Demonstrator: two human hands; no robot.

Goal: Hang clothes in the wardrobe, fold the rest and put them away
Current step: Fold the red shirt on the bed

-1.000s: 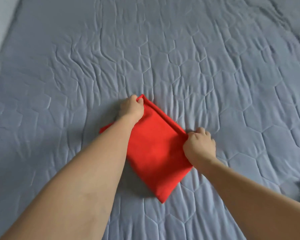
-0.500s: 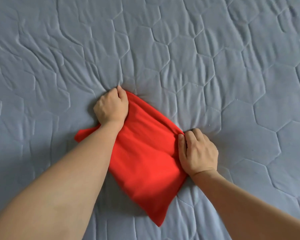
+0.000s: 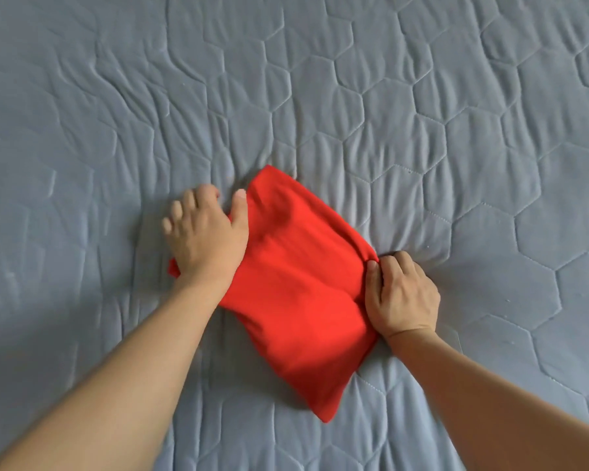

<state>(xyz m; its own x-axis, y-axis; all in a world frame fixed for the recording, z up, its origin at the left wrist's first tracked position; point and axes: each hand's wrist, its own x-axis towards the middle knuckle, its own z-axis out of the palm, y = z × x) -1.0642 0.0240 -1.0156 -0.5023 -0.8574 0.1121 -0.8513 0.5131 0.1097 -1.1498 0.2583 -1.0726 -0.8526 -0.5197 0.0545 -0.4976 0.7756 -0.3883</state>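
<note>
Left hand (image 3: 206, 237) now spread, perhaps flat

Quilted bedspread (image 3: 422, 96) bare on all sides, free passage everywhere; only obstacle is folded red garment (image 3: 296, 294) mid-bed with left hand (image 3: 204, 239) and right hand (image 3: 402, 297) on its edges

Grey quilt (image 3: 422, 113) fills the view, stitched in hexagons. Rumpled creases beyond and left of the fingers; smoother, flatter hexagons to their right.
</note>
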